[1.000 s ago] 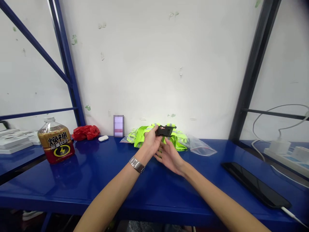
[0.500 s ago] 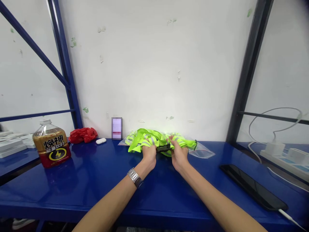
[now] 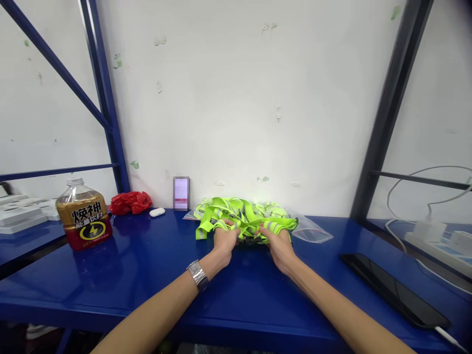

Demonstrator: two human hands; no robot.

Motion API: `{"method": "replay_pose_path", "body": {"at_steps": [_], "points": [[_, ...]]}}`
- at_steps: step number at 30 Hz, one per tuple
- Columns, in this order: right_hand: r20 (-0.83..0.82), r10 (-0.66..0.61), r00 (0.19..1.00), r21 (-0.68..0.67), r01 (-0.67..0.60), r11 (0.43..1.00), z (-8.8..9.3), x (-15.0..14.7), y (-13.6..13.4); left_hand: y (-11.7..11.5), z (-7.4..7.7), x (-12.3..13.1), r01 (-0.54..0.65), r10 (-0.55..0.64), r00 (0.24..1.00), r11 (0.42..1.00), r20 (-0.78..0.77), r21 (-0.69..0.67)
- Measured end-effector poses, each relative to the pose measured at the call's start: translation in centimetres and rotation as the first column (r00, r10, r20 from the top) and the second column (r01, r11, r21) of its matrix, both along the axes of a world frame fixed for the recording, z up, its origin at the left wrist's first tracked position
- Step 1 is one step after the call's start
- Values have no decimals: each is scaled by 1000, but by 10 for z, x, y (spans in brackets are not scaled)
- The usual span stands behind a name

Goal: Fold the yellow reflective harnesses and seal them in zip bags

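A tangled heap of neon yellow-green reflective straps (image 3: 250, 210) lies at the back middle of the blue table. My left hand (image 3: 224, 242) has its fingers closed on straps at the heap's front left. On the right side, my right hand (image 3: 278, 243) pinches another part of the straps. Dark buckle parts show low between the two hands, partly hidden. Clear plastic bag (image 3: 313, 231) sticks out from the heap's right side.
On the left stand a large drink bottle (image 3: 84, 216), a red plastic bag (image 3: 131, 202), a white case (image 3: 157, 212) and an upright phone (image 3: 181, 193). A black phone (image 3: 394, 290) with a cable lies front right, near a white power strip (image 3: 438, 250).
My hands have moved a little apart, and the straps between them have shifted. The black buckle that showed between my hands is now lower and mostly hidden. The view has shifted slightly.
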State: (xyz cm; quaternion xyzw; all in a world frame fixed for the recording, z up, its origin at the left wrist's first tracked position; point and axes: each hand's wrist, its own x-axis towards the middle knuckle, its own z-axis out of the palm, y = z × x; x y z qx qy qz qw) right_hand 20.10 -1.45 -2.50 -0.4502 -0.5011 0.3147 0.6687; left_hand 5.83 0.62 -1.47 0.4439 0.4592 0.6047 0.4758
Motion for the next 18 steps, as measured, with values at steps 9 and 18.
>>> {"method": "replay_pose_path", "body": {"at_steps": [9, 18], "points": [[647, 33, 762, -88, 33, 996, -16, 19, -9, -13, -13, -28, 298, 100, 618, 888, -780, 350], [994, 105, 23, -106, 59, 993, 4, -8, -33, -22, -14, -30, 631, 65, 150, 762, -986, 146]]}}
